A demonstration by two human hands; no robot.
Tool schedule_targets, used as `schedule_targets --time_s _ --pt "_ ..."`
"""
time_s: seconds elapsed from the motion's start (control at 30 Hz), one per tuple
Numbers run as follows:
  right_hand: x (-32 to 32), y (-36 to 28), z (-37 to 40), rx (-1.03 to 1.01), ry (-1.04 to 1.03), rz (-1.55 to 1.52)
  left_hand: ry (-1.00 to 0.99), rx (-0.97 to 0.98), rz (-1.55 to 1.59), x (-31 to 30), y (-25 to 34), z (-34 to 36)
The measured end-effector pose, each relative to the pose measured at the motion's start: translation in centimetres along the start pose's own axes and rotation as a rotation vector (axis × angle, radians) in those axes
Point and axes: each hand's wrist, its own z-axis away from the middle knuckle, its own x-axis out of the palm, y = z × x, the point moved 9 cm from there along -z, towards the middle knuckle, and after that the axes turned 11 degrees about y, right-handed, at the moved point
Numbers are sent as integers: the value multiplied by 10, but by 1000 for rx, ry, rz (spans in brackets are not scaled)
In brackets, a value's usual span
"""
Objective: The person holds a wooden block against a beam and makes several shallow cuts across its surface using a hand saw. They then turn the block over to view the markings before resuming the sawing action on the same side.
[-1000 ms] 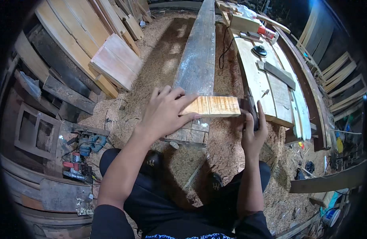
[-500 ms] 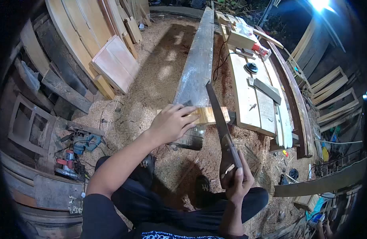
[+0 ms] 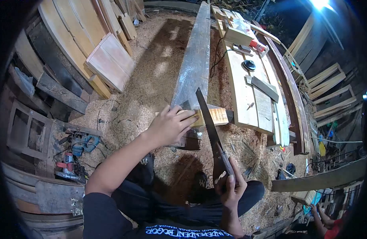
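My left hand point(image 3: 170, 125) grips a light wooden block point(image 3: 220, 116), its fingers bent over the top. The block lies crosswise on the near end of a long, grey, worn plank point(image 3: 190, 65). In my right hand point(image 3: 232, 184) is the dark handle of a handsaw point(image 3: 208, 119), fingers wrapped round it. The saw's blade slants up and left, its tip beyond the block. Midway along, the blade overlaps the block just right of my left fingers.
At right, a board-topped bench point(image 3: 241, 89) carries a sanding disc point(image 3: 249, 65), a wood offcut point(image 3: 265, 88) and a red-and-white bottle point(image 3: 258, 45). Power tools point(image 3: 82, 145) lie on the left floor amid sawdust. Another person's arms point(image 3: 321, 219) show at bottom right.
The handsaw and my right hand have shifted left, bringing the blade across the block closer to my left fingers. The other person's arms and red sleeve show more at bottom right.
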Motion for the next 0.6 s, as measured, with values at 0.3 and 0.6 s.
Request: schedule_targets --time_s 0.3,0.6 --pt "12 3 15 67 -74 19 -49 -5 27 0 -1 1" --pt "20 -2 6 104 -6 88 -90 11 115 4 -7 -1"
